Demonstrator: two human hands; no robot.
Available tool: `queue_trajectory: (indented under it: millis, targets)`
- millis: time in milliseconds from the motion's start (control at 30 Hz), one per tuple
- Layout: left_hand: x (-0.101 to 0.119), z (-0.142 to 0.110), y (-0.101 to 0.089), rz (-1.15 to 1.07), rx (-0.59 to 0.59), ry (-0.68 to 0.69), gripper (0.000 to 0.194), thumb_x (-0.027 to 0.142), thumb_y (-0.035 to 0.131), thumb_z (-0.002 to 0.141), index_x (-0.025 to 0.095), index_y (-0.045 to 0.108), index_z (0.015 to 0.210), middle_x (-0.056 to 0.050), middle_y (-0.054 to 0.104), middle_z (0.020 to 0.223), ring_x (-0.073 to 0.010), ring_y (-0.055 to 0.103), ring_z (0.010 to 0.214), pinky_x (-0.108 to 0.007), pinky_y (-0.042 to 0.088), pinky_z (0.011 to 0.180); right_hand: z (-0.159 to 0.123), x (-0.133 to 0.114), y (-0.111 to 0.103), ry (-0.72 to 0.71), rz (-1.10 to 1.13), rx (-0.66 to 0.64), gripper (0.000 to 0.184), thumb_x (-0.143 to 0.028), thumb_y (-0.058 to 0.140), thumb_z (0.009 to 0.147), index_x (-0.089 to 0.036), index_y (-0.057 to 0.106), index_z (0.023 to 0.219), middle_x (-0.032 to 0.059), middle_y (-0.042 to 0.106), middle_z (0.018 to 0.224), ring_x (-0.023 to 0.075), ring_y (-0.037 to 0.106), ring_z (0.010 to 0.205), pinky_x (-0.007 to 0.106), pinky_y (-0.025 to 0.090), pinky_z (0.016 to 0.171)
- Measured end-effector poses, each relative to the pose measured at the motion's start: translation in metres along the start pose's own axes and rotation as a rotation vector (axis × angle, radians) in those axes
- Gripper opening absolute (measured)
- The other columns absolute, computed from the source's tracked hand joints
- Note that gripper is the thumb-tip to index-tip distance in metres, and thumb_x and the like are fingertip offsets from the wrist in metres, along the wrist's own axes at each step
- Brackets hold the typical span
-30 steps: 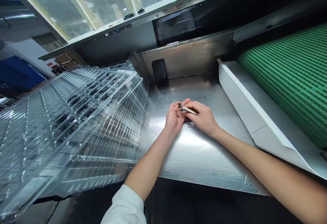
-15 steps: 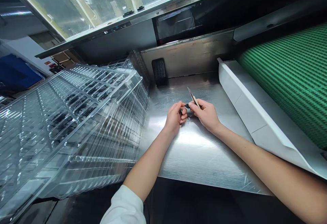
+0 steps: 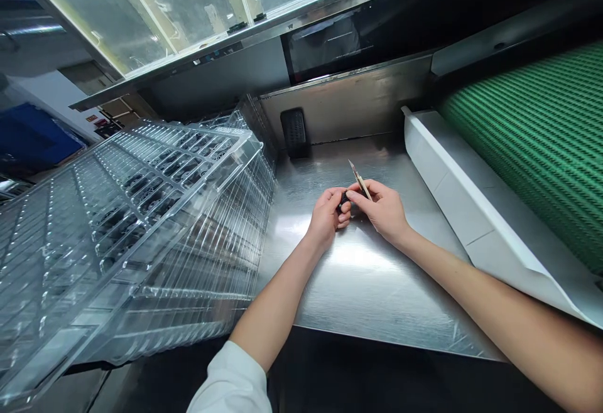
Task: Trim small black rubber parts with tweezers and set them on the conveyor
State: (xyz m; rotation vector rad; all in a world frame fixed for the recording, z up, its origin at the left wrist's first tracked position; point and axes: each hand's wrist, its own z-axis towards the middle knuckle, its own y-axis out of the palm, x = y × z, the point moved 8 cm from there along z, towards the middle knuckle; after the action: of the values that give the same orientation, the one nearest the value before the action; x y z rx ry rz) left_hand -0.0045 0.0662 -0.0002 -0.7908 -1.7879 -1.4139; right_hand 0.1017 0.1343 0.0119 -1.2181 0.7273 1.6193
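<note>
Above the steel worktop (image 3: 367, 281), my left hand (image 3: 326, 215) is closed round a small black part (image 3: 343, 199), mostly hidden by the fingers. My right hand (image 3: 384, 209) grips a slim craft knife (image 3: 360, 181) with a beige handle, its pointed blade slanting up and left. Thumb and fingertips of the right hand meet the black part from its right side, so both hands come together there.
To the left stands a tall stack of clear plastic trays (image 3: 188, 212), with dark round parts in the top compartments. A green mesh conveyor belt (image 3: 541, 137) runs on the right behind a white chute (image 3: 447, 193). A black block (image 3: 294, 132) leans against the back panel.
The left hand has shifted slightly right, closing the gap to the right hand. The black part has turned between the fingers, and the knife has moved slightly right.
</note>
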Motion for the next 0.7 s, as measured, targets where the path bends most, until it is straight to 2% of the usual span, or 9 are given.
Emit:
queue_trajectory:
  millis: [233, 533, 700]
  targets:
    - [0.001, 0.0023, -0.0012, 0.129, 0.006, 0.069, 0.032, 0.046, 0.068, 0.098, 0.018, 0.06, 0.111, 0.006, 0.046, 0.065, -0.0047, 0.032, 0.044, -0.015, 0.017, 0.042, 0.0008, -0.0013, -0.0024, -0.024, 0.0, 0.016, 0.038, -0.057, 0.079, 0.083, -0.021, 0.074, 0.093, 0.0049, 0.069, 0.085, 0.021, 0.061, 0.073, 0.031, 0.049, 0.064]
    - [0.0049, -0.0012, 0.0027, 0.054, 0.005, 0.05, 0.022, 0.036, 0.068, 0.097, 0.018, 0.059, 0.106, 0.003, 0.05, 0.07, -0.0058, 0.037, 0.047, -0.015, 0.022, 0.043, -0.0005, 0.002, 0.0031, 0.029, 0.084, -0.022, 0.038, -0.054, 0.08, 0.083, -0.021, 0.071, 0.098, 0.0045, 0.069, 0.082, 0.0219, 0.065, 0.072, 0.032, 0.052, 0.065]
    - [0.0047, 0.0001, 0.0021, 0.014, -0.013, 0.079, 0.023, 0.036, 0.069, 0.097, 0.017, 0.06, 0.107, 0.003, 0.049, 0.071, -0.0055, 0.036, 0.047, -0.015, 0.022, 0.043, 0.0005, -0.0044, 0.0025, -0.021, 0.094, -0.016, 0.04, -0.056, 0.082, 0.082, -0.021, 0.07, 0.097, 0.0056, 0.068, 0.089, 0.022, 0.066, 0.078, 0.031, 0.054, 0.068]
